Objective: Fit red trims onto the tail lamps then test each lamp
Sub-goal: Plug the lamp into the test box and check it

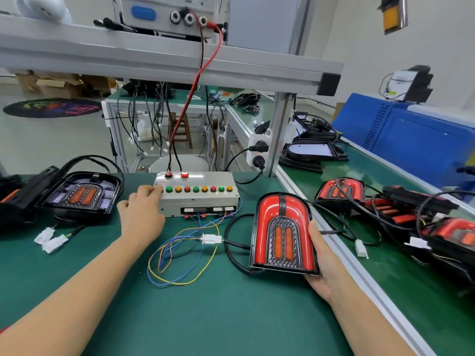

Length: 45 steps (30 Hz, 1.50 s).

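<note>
- Green matting (210,317) covers the workbench, under an aluminium overhead rail (164,60) carrying a grey power supply (167,16).
- Test box (198,194): grey, at bench centre, with a row of green, amber and red push-buttons along its top face and two red buttons behind that row. Red and black leads run up from it to the power supply.
- Left hand (142,214): fingers extended onto the left end of the button row, pressing there; the button beneath them is hidden.
- Right hand (325,260): fingers curled under and thumb along the right edge of the tail lamp (282,233), holding it tilted up, face toward the camera.
- Tail lamp: red trim fitted around a grey patterned centre with two amber strips. Its black cable loops left to a white connector (211,238), joined to coloured wires from the test box.
- Untrimmed lamp (81,195): lies face-up at far left, its white plugs (50,238) loose on the matting.
- Finished lamps (340,192): piled on the adjacent bench to the right.
</note>
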Motion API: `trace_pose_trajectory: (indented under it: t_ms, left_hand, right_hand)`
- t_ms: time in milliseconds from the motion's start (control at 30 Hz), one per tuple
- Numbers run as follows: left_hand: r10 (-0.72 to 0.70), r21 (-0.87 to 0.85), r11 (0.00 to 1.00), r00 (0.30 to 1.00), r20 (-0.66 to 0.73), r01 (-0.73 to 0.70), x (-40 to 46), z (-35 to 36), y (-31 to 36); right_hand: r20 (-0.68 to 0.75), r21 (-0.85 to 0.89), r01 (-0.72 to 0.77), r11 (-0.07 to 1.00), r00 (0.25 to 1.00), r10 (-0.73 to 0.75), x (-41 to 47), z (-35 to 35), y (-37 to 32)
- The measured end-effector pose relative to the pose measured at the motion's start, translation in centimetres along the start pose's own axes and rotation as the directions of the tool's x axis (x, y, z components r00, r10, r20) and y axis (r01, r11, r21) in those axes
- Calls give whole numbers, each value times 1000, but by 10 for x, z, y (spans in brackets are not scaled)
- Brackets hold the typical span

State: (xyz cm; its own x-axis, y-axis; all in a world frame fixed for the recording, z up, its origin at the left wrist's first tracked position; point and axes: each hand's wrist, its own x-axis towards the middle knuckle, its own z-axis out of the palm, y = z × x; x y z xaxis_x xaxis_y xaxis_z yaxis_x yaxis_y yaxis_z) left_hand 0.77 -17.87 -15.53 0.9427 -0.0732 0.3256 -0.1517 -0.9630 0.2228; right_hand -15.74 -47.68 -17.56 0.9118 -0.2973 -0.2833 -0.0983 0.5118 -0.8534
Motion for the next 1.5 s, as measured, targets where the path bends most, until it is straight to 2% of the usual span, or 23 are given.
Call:
trace_pose_trajectory:
  t_ms: [333, 700, 867, 1033, 1200, 1333, 1500]
  left_hand:
    - [43, 183, 982, 998, -55, -33, 8, -6, 3]
    - [2, 172, 985, 997, -77, 11, 3, -1, 8]
    - [-30, 114, 993, 995, -92, 40, -1, 3, 11]
    - [-87, 71, 993, 994, -59, 91, -9, 0, 31]
    - [79, -15, 997, 997, -22, -79, -15, 5, 75]
    - [129, -97, 988, 988, 87, -120, -10, 11, 108]
    - [68, -15, 998, 987, 146, -66, -8, 17, 120]
  right_hand:
    - [-34, -27, -10, 1000, 999, 9, 0, 0, 0]
    - [-46, -45, -4, 999, 999, 2, -2, 1, 0]
    - [-49, -56, 5, 998, 999, -8, -3, 1, -1]
    - [-14, -46, -8, 999, 1000, 7, -2, 0, -3]
    - [-8, -65, -9, 998, 1000, 9, 0, -2, -2]
    - [-3, -66, -13, 998, 1000, 13, 0, -3, -2]
    - [21, -41, -33, 999, 999, 34, 0, -3, -2]
